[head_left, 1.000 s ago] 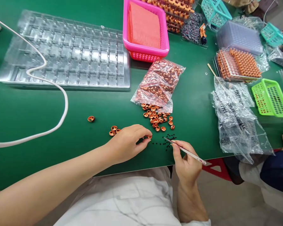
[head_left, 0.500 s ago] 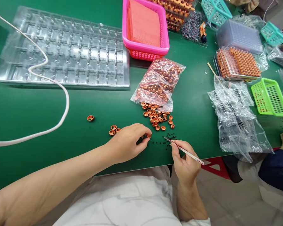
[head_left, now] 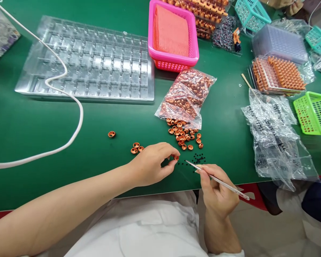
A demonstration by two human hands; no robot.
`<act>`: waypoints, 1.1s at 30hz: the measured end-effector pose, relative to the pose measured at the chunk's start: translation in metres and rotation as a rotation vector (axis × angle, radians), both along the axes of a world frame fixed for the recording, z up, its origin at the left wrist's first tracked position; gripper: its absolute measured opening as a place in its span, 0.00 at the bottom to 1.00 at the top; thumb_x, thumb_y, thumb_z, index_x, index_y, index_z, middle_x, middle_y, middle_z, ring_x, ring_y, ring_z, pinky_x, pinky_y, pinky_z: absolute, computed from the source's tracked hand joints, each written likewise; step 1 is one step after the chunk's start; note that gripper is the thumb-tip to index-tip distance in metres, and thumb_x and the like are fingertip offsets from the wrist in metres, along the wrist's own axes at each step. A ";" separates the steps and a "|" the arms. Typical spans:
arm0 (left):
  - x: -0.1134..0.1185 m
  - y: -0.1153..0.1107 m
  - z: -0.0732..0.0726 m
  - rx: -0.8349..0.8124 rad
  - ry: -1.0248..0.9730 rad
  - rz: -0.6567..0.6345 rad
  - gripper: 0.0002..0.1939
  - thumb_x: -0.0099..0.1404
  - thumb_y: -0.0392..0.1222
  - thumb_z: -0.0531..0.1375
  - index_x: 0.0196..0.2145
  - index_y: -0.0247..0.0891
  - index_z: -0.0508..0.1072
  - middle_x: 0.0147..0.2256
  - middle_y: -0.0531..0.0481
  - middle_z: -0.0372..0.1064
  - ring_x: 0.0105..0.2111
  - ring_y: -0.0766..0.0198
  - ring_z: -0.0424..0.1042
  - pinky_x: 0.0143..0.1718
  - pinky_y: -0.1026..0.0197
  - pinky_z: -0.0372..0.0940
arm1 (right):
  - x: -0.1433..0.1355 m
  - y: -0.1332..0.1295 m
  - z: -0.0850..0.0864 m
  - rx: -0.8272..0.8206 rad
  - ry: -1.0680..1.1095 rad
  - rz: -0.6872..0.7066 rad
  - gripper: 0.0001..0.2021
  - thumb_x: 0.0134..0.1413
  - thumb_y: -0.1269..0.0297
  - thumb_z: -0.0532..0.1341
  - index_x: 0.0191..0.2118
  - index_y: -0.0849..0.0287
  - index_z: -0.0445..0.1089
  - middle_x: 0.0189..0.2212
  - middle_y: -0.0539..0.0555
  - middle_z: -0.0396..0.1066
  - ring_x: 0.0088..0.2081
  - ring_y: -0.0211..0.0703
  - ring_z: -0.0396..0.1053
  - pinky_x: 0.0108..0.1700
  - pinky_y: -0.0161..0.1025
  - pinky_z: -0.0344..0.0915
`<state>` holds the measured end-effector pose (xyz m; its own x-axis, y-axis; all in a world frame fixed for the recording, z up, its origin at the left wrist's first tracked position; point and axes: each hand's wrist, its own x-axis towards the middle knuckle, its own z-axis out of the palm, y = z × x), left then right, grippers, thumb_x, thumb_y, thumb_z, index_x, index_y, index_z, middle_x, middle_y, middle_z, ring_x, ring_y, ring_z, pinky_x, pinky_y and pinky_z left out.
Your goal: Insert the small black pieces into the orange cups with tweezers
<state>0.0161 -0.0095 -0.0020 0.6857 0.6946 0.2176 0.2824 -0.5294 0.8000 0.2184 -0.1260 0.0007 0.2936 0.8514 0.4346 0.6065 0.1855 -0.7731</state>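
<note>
My left hand (head_left: 156,162) pinches a small copper-coloured cup (head_left: 176,157) between thumb and fingertips, just above the green table. Held like a pen in my right hand (head_left: 219,191) is a pair of tweezers (head_left: 227,185); their tip points left, a short way from the cup. Whether the tip carries anything is too small to tell. Tiny black beads (head_left: 199,159) lie scattered beside and behind the tweezers. Several loose copper cups (head_left: 182,137) are heaped at the mouth of a clear bag of cups (head_left: 188,96). A few more cups (head_left: 134,150) rest left of my left hand, one cup (head_left: 111,134) apart.
A clear plastic tray (head_left: 93,60) lies at the back left, with a white cable (head_left: 77,121) across it. Pink baskets (head_left: 173,64) stand behind the bag. To the right are crumpled clear bags (head_left: 275,135), a green basket (head_left: 314,112) and trays of orange parts (head_left: 285,73).
The tweezers' tip has moved left from the black beads towards the cup in my left hand. The whole view has shifted slightly, so things appear farther right.
</note>
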 end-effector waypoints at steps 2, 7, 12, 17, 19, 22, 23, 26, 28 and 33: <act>0.001 -0.001 0.001 0.000 -0.024 -0.009 0.06 0.70 0.33 0.58 0.41 0.38 0.74 0.34 0.49 0.77 0.34 0.63 0.76 0.36 0.62 0.70 | -0.005 0.003 0.004 0.011 0.004 0.035 0.12 0.61 0.74 0.67 0.46 0.50 0.76 0.37 0.51 0.82 0.36 0.45 0.81 0.37 0.45 0.80; 0.002 -0.002 0.002 0.024 -0.063 -0.013 0.06 0.70 0.31 0.58 0.42 0.37 0.74 0.34 0.49 0.78 0.34 0.63 0.76 0.36 0.63 0.71 | -0.011 0.009 0.007 0.014 -0.009 0.123 0.16 0.60 0.78 0.66 0.49 0.51 0.75 0.38 0.52 0.82 0.37 0.45 0.81 0.37 0.44 0.80; -0.001 -0.002 0.001 0.012 -0.058 -0.018 0.04 0.72 0.33 0.59 0.42 0.38 0.73 0.36 0.49 0.78 0.36 0.63 0.77 0.38 0.62 0.71 | -0.012 0.009 0.006 0.034 -0.078 0.148 0.17 0.60 0.77 0.66 0.51 0.51 0.74 0.38 0.53 0.82 0.36 0.46 0.81 0.37 0.45 0.81; -0.001 -0.002 -0.001 0.007 -0.049 -0.017 0.03 0.73 0.34 0.59 0.43 0.38 0.73 0.36 0.49 0.79 0.36 0.63 0.78 0.38 0.62 0.72 | -0.011 0.009 0.005 0.029 -0.099 0.144 0.16 0.60 0.77 0.66 0.51 0.51 0.74 0.39 0.53 0.82 0.36 0.46 0.81 0.37 0.45 0.81; -0.001 -0.003 -0.001 0.020 -0.064 -0.015 0.03 0.73 0.34 0.60 0.43 0.38 0.73 0.37 0.49 0.79 0.36 0.63 0.78 0.37 0.63 0.71 | -0.011 0.009 0.005 0.025 -0.103 0.161 0.17 0.60 0.77 0.66 0.51 0.51 0.73 0.39 0.53 0.82 0.37 0.46 0.81 0.37 0.45 0.81; 0.000 -0.003 -0.001 0.035 -0.069 -0.013 0.03 0.73 0.33 0.61 0.43 0.37 0.73 0.36 0.49 0.79 0.35 0.63 0.77 0.35 0.63 0.71 | -0.009 0.008 0.004 0.033 -0.112 0.184 0.18 0.60 0.78 0.66 0.52 0.52 0.73 0.39 0.54 0.82 0.38 0.45 0.81 0.38 0.45 0.81; 0.000 -0.003 -0.001 0.038 -0.069 -0.012 0.03 0.73 0.33 0.61 0.43 0.37 0.73 0.36 0.49 0.79 0.35 0.63 0.77 0.35 0.64 0.70 | -0.009 0.008 0.004 0.037 -0.124 0.190 0.19 0.60 0.78 0.66 0.53 0.52 0.72 0.40 0.54 0.82 0.38 0.45 0.81 0.38 0.45 0.81; -0.001 -0.004 0.000 0.046 -0.068 -0.008 0.02 0.73 0.34 0.60 0.42 0.37 0.74 0.35 0.49 0.79 0.34 0.63 0.77 0.35 0.63 0.71 | -0.008 0.009 0.005 0.054 -0.197 0.207 0.20 0.61 0.77 0.66 0.55 0.52 0.71 0.40 0.54 0.82 0.38 0.45 0.82 0.39 0.45 0.82; -0.001 -0.004 0.000 0.051 -0.058 -0.002 0.02 0.73 0.35 0.60 0.42 0.37 0.74 0.35 0.49 0.79 0.33 0.63 0.77 0.35 0.63 0.71 | -0.008 0.010 0.007 0.068 -0.259 0.207 0.20 0.62 0.76 0.66 0.56 0.51 0.70 0.39 0.53 0.82 0.38 0.45 0.82 0.38 0.44 0.82; 0.000 -0.004 -0.002 0.077 -0.057 0.010 0.03 0.73 0.35 0.61 0.40 0.35 0.75 0.32 0.49 0.78 0.31 0.64 0.77 0.33 0.64 0.70 | -0.012 0.012 0.012 0.102 -0.354 0.209 0.19 0.61 0.77 0.66 0.55 0.53 0.70 0.37 0.53 0.81 0.36 0.43 0.81 0.37 0.41 0.81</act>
<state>0.0161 -0.0136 -0.0045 0.6636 0.6813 0.3088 0.2434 -0.5870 0.7721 0.2068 -0.1144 0.0128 -0.0634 0.8242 0.5627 0.7728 0.3973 -0.4948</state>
